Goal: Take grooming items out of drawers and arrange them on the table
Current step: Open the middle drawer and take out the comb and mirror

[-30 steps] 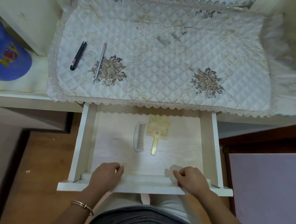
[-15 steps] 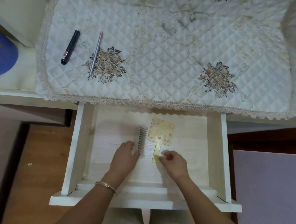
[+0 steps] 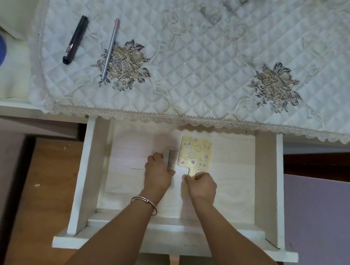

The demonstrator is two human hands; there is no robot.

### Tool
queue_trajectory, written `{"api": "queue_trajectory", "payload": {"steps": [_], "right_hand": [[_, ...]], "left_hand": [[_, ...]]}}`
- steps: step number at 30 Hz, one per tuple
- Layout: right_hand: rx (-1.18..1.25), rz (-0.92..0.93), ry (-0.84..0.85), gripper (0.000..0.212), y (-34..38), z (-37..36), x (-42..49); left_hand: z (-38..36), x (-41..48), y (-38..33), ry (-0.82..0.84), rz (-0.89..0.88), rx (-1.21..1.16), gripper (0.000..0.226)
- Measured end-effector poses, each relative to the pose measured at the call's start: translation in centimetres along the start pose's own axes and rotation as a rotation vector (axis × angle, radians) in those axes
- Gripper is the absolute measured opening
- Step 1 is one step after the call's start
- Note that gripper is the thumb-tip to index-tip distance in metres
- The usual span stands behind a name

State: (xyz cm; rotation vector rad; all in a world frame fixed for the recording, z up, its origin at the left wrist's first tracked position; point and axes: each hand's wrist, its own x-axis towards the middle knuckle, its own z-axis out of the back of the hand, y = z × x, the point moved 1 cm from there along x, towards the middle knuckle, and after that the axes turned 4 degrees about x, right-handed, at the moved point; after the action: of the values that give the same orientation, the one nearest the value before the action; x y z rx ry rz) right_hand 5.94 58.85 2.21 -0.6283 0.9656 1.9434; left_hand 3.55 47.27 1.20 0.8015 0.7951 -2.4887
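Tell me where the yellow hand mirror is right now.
In the head view, the yellow hand mirror lies in the open drawer, near its middle, just right of the comb, with the right hand pinching its handle.

No words, numbers or brand can be read from where I stand. The yellow flat plastic paddle (image 3: 195, 152), its handle pinched in the right hand (image 3: 201, 187), shows only purple flower prints just beyond that grip. The black pen-shaped tube (image 3: 75, 40), well off to the far left of the grip, has a pale band too small to read.
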Motion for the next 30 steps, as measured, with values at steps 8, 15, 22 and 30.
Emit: {"api": "queue_trajectory", "payload": {"steps": [8, 15, 22, 30], "right_hand": [[0.181, 0.118, 0.208, 0.039, -0.5, 2.8, -1.2], [0.277, 0.276, 0.471, 0.01, 0.9, 7.7, -3.8], [0.402, 0.473, 0.51, 0.015, 8.4, 9.5, -5.8], [0.455, 0.495, 0.119, 0.005, 20.8, 8.7, 0.0]], "left_hand": [[3.6, -2.1, 0.7, 0.002, -0.063, -0.215, 0.005], [10.4, -5.1, 0.8, 0.002, -0.195, -0.374, 0.016], [18.2, -4.6, -3.8, -0.179, -0.272, -0.735, 0.025], [20.5, 5.5, -10.4, -0.235, -0.171, -0.725, 0.011]]}}
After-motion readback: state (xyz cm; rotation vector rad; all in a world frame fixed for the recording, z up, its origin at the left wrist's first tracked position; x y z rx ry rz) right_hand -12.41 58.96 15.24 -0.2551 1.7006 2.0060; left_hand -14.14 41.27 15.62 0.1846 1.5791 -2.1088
